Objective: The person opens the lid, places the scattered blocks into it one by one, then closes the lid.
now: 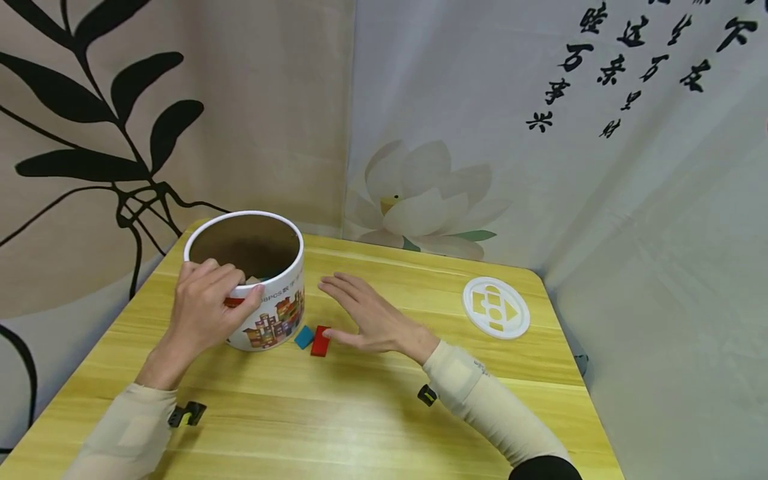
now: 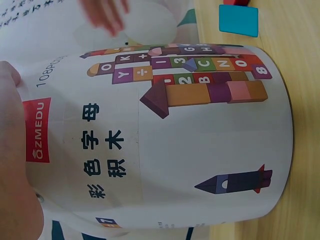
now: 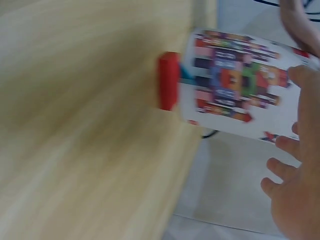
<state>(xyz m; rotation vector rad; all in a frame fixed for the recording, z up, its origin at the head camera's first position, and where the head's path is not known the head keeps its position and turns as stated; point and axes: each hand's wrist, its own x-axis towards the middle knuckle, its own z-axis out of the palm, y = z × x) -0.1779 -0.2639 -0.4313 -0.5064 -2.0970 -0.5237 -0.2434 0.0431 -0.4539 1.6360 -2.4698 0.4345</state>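
Note:
A white printed bucket (image 1: 282,293) of building blocks stands upright at the table's left side, its top uncovered. My left hand (image 1: 207,303) grips the near rim, fingers over the edge and thumb along the outside wall. A few pale pieces show deep inside; the rest is hidden. Just right of the bucket's base lie a blue block (image 1: 304,337) and a red block (image 1: 320,341), side by side. Over and to the right of them is my right hand (image 1: 375,320), fingers extended and holding nothing. The right wrist view is blurred, with the red block (image 3: 169,81) in front of the bucket.
A round white lid (image 1: 521,327) with yellowish cut-out shapes lies at the right of the wooden table (image 1: 288,427). Printed cloth (image 1: 288,120) hangs behind the table's back edge. Another cloth hangs along the right side.

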